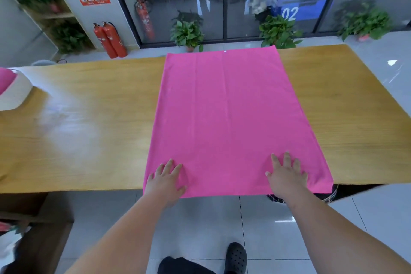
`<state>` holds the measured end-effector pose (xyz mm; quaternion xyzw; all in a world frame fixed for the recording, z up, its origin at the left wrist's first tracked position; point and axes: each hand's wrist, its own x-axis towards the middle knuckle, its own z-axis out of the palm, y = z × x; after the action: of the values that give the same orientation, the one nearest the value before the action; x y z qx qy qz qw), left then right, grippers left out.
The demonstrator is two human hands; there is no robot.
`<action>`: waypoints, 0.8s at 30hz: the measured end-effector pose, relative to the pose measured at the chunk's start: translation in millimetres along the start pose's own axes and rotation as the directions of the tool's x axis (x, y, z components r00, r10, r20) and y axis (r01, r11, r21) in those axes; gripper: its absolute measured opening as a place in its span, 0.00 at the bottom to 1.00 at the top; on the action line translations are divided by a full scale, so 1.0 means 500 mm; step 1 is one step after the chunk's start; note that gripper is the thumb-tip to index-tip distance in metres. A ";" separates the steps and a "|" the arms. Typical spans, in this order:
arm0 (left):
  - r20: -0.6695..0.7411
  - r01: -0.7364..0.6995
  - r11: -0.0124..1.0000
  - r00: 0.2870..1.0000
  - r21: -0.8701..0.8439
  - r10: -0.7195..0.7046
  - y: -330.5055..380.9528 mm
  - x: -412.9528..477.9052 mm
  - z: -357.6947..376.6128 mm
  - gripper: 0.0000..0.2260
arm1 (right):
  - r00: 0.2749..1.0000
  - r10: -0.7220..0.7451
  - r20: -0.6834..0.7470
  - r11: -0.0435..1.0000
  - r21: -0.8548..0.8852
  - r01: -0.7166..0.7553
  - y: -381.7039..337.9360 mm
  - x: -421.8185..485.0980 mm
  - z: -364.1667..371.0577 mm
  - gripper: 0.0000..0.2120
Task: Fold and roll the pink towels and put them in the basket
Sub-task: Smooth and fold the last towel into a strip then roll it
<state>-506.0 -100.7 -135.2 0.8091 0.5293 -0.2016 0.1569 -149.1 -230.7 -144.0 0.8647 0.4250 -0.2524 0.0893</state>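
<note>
towel (229, 118): solid hot pink | table (89, 118): yellow-tan wood grain | basket (15, 93): white | fire extinguishers (111, 39): red | shoe (236, 257): black, perforated | floor (222, 224): pale grey tiles

Office lobby: glass doors (224, 0), fire extinguishers (110, 39), plants (188, 33).

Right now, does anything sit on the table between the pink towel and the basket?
Nothing visible does. Only wooden table surface shows between the pink towel and the white basket at the left. The left hand and right hand rest flat on the towel's near end.
</note>
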 end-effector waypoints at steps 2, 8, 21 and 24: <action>-0.002 -0.013 1.000 1.000 0.016 0.013 -0.022 -0.008 -0.007 0.37 | 0.999 -0.015 0.032 1.000 -0.003 0.015 -0.043 -0.008 0.000 0.35; 0.001 0.004 1.000 1.000 0.009 -0.004 -0.141 -0.026 -0.040 0.38 | 0.995 -0.078 0.060 0.997 0.015 0.077 -0.215 -0.034 -0.018 0.37; -0.011 -0.037 0.998 0.999 -0.053 0.037 -0.407 -0.037 -0.106 0.38 | 0.982 -0.185 0.039 0.982 -0.032 0.186 -0.571 -0.137 -0.007 0.39; -0.028 -0.054 0.998 0.998 -0.042 0.053 -0.449 -0.019 -0.130 0.38 | 0.976 -0.219 0.006 0.975 -0.022 0.219 -0.645 -0.156 -0.013 0.39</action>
<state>-705.5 10.1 -83.1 0.8221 0.5137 -0.1752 0.1722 -438.1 -81.5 -78.9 0.8110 0.5205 -0.2574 0.0716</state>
